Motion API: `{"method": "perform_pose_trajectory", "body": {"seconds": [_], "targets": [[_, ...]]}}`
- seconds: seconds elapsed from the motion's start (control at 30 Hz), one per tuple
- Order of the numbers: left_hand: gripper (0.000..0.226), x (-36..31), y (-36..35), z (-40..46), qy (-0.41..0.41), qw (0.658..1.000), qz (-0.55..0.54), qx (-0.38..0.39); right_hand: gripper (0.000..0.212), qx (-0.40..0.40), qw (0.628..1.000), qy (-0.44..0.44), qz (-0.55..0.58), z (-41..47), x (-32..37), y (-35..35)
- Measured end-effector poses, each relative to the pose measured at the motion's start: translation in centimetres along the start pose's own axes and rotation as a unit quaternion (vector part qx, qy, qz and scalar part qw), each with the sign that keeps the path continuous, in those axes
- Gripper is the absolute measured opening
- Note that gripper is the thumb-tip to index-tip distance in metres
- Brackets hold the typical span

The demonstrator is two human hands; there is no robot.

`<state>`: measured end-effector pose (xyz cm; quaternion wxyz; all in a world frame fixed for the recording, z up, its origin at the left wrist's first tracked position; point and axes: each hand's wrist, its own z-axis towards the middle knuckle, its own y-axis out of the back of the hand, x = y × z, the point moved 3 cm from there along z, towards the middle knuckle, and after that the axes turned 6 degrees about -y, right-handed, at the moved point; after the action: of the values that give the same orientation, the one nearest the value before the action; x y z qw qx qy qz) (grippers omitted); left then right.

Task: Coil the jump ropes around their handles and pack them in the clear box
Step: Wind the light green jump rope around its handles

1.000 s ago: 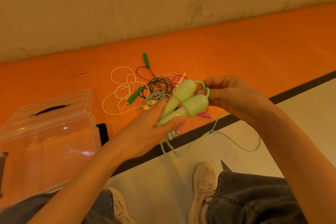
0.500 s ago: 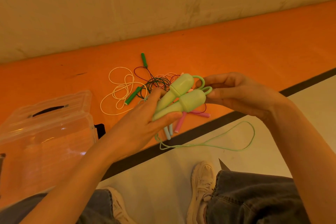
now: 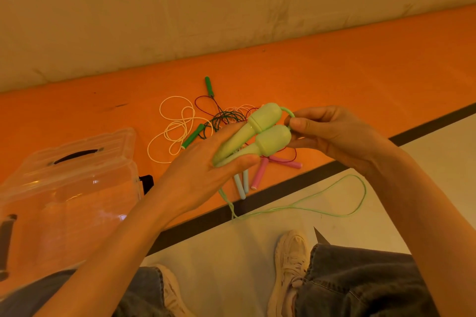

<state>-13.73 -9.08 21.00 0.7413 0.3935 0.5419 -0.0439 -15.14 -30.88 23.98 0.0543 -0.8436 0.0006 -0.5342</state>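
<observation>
While the left hand (image 3: pixel 203 172) grips the narrow ends of the two pale green handles (image 3: pixel 253 132), holding them side by side between thumb and fingers, the right hand (image 3: pixel 332 131) pinches the pale green cord (image 3: pixel 332 198) where it leaves the bulbous tops of the handles. From under the left hand the rest of that cord drops to the pale floor (image 3: pixel 231 252) and lies there in a long loose loop that runs out beneath the right forearm. Behind the hands, on the orange mat (image 3: pixel 360 72), a tangle of other jump ropes lies near the wall: a white cord (image 3: pixel 177 126) in open loops, a dark cord with green handles (image 3: pixel 193 135), one of them lying apart farther back, a pair of pink handles (image 3: pixel 260 172) and a pair of light blue handles (image 3: pixel 240 185) partly hidden by the left hand. At the left edge of the view, well apart from the pile, stands the clear box (image 3: pixel 64 201), its lid carrying a dark carry handle and dark clips on its sides; its lid looks shut, though the glare makes that hard to judge. No brand, label or writing can be read on the handles, the box or anything else. At the bottom of the view are the person's jeans and pale sneakers (image 3: pixel 291 260).
</observation>
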Motion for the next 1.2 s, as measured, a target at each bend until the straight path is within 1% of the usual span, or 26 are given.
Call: {"method": "perform_pose_trajectory", "body": {"seconds": [0.13, 0.3, 0.37, 0.53, 0.6, 0.67, 0.77, 0.9, 1.0, 1.1, 1.2], "targets": [[0.056, 0.1, -0.4, -0.2, 0.014, 0.997, 0.080, -0.002, 0.023, -0.032, 0.999, 0.012, 0.000, 0.1, 0.0, -0.2], [0.044, 0.2, -0.5, -0.5, 0.001, 0.996, 0.087, 0.020, 0.024, -0.053, 0.998, 0.017, -0.001, 0.0, 0.2, 0.1], [0.045, 0.2, -0.2, -0.5, -0.014, 0.993, 0.113, 0.004, 0.025, -0.055, 0.998, 0.026, -0.006, -0.1, 0.3, 0.0], [0.057, -0.3, -0.2, -0.7, -0.022, 0.983, 0.170, -0.071, 0.026, -0.054, 0.998, 0.030, 0.015, -0.3, 0.5, -0.2], [0.054, -0.5, 0.0, -0.7, -0.026, 0.977, 0.186, -0.096, 0.027, -0.049, 0.998, 0.027, 0.021, -0.4, 0.5, -0.2], [0.052, -0.7, 0.2, -0.6, -0.026, 0.974, 0.197, -0.104, 0.027, -0.047, 0.998, 0.021, 0.021, -0.4, 0.4, -0.1], [0.056, -0.6, 0.4, -0.5, -0.011, 0.973, 0.212, -0.096, 0.029, -0.046, 0.999, 0.015, 0.018, -0.3, 0.3, -0.1], [0.060, -0.1, 0.8, -0.1, 0.010, 0.983, 0.162, -0.089, 0.028, -0.045, 0.999, 0.015, 0.012, -0.3, 0.3, -0.1], [0.055, 0.1, 1.0, 0.0, -0.002, 0.990, 0.139, -0.034, 0.026, -0.051, 0.999, 0.016, 0.001, -0.4, 0.3, 0.0], [0.047, 0.1, 0.9, -0.3, -0.015, 0.986, 0.164, 0.008, 0.027, -0.057, 0.998, 0.020, -0.013, -0.5, 0.4, 0.2], [0.050, 0.0, 0.7, -0.5, -0.017, 0.978, 0.208, 0.015, 0.025, -0.062, 0.997, 0.026, -0.025, -0.5, 0.4, 0.3]]}}
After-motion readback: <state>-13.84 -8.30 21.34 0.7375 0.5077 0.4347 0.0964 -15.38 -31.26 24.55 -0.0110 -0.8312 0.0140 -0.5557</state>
